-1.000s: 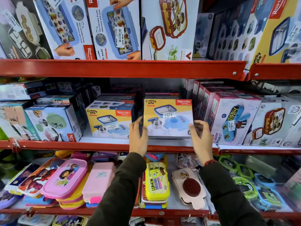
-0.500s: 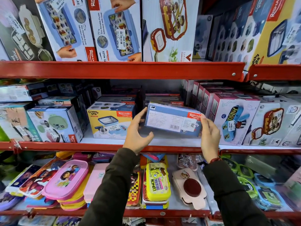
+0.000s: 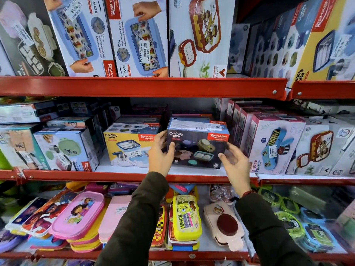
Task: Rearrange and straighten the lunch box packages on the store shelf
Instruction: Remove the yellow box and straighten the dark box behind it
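A Crunchy Bite lunch box package [image 3: 197, 148] stands on the middle red shelf [image 3: 115, 175], its dark printed face towards me and its blue barcode side on top. My left hand [image 3: 160, 156] grips its left edge, thumb on the front. My right hand [image 3: 236, 167] cups its lower right corner, with the thumb on the front face and loose fingers along the side. A matching yellow Crunchy Bite package [image 3: 126, 146] stands just to the left, partly hidden by my left hand.
A pink-and-white Kidzee package [image 3: 272, 146] stands close on the right, with more boxes behind and beside it. Green-lunch-box packages [image 3: 63, 150] fill the left. The upper shelf rail [image 3: 134, 86] hangs overhead. Loose plastic lunch boxes, such as a yellow one [image 3: 184, 215], lie below.
The package has been turned: first its yellow-white front faced me, then its blue barcode side, now its dark face. It sits lower and farther back, and both hands have shifted along its edges.
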Demonstrator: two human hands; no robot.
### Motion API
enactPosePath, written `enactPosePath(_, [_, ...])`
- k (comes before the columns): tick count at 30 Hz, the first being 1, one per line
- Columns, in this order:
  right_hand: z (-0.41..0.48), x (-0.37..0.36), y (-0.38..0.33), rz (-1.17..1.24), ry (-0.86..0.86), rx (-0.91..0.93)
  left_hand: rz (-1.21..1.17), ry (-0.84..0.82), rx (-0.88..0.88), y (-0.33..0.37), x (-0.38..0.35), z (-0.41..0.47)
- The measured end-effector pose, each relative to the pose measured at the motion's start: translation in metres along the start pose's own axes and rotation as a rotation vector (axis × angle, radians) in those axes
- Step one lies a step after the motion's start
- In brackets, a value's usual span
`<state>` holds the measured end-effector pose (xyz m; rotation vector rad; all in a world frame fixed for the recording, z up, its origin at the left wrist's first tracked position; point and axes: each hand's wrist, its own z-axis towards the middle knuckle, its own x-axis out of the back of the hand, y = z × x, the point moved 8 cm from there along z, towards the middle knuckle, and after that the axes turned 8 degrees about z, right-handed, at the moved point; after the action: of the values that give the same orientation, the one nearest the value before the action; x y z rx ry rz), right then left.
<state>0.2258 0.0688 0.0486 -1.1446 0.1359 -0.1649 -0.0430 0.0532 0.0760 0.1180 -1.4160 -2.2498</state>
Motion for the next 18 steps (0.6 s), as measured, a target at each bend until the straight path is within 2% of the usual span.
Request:
enactPosePath(6, [0.009,-0.009,0.018,-0.119,-0.027,-0.093,0.064,-0.097,0.118,-0.019,-0.019,-0.002])
enactPosePath(10, [0.01,-0.023,0.029,-0.169,-0.123,-0.223,0.052,-0.12,0.162,-0.028,-0.024,-0.003])
enactPosePath(15, [0.003,-0.034,0.026,-0.121,-0.186,-0.268,0.06,-0.143,0.168,-0.031,-0.027,-0.004])
enactPosePath(18, [-0.002,-0.031,0.026,-0.143,-0.148,-0.227,0.045,-0.098,0.151,-0.031,-0.026,-0.012])
